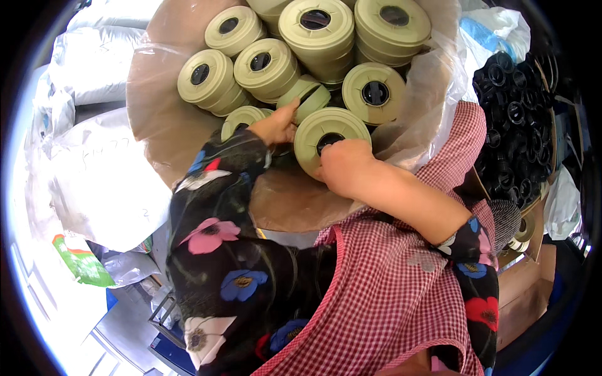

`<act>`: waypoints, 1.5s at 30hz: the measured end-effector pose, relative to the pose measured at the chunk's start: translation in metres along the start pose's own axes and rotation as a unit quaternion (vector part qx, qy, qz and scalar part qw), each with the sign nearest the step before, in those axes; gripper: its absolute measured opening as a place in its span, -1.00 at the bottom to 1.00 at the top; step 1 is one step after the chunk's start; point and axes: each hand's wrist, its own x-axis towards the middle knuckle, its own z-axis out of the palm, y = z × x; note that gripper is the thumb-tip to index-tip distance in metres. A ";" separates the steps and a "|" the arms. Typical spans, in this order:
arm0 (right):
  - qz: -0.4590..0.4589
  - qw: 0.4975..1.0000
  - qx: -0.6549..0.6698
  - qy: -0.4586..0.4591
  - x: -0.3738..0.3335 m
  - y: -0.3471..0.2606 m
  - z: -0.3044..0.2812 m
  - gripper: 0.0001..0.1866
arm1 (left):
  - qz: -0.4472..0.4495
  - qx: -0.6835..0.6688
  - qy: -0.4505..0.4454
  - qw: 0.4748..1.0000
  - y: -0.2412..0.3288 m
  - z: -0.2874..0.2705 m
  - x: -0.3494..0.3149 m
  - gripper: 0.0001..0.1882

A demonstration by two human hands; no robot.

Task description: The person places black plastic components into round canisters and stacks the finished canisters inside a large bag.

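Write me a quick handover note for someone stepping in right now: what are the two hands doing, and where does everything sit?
Left hand: reaching into the plastic-lined cardboard box, fingers on a tilted olive-green round canister.
Right hand: gripping the nearest canister at its dark centre hole.
Things: about eight more like canisters stand packed in the box, holes up. Black plastic caps fill a second box to the right.
Done: neither canister is out of the box yet.
Left: cannot tell how many are to be moved.
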 end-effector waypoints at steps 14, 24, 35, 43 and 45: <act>-0.059 0.985 0.080 0.139 -0.008 -0.005 -0.013 -0.61 | 0.105 0.303 -0.089 0.943 -0.026 0.007 -0.046 -0.16; -0.082 0.974 0.112 0.181 -0.010 0.003 -0.013 -0.68 | 0.000 0.499 0.087 0.862 0.017 -0.056 -0.066 -0.23; -0.168 0.776 0.418 0.441 -0.126 0.070 -0.029 -0.80 | -0.010 0.641 0.098 0.761 0.007 -0.057 -0.054 -0.31; 0.338 0.469 0.434 0.691 -0.290 0.244 0.107 -0.73 | 0.292 0.586 0.097 0.750 0.056 -0.005 -0.044 -0.44; 0.382 0.432 0.452 0.680 -0.313 0.263 0.154 -0.70 | 0.325 0.582 0.017 0.745 0.083 0.045 -0.027 -0.42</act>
